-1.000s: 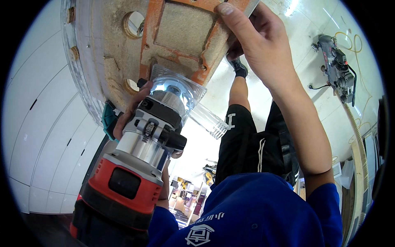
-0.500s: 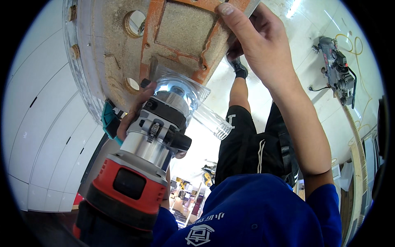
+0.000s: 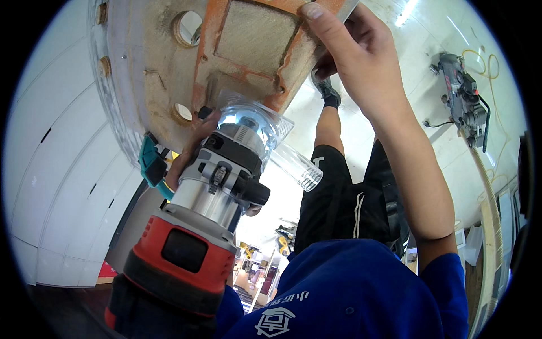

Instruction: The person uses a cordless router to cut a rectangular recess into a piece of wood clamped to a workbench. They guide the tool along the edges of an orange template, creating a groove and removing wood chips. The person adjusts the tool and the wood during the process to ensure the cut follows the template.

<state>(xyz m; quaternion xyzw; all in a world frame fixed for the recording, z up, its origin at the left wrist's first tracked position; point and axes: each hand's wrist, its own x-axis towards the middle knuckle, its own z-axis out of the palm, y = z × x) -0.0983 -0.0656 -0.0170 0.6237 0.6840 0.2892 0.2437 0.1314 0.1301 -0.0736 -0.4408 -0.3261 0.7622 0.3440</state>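
Observation:
A red, black and silver trim router (image 3: 195, 212) tilts up from the lower left. My left hand (image 3: 195, 141) is wrapped round its neck, partly hidden behind the motor. A lit clear base plate with a dust spout (image 3: 299, 169) rests against the near edge of an orange template (image 3: 212, 34) with a rectangular opening. Beneath the template lies a dusty wood board (image 3: 161, 34). My right hand (image 3: 367, 68) grips the right corner of the template, thumb on top and fingers curled under the edge. The router bit is hidden.
A teal clamp (image 3: 151, 161) hangs at the board's left edge, close to the router. Round holes (image 3: 188, 28) pierce the board. A dark grey machine (image 3: 460, 93) with a yellow hose stands on the floor at right. White cabinet doors (image 3: 51, 169) line the left.
The router and my left hand have shifted slightly right along the template's near edge. My right hand keeps its hold on the corner.

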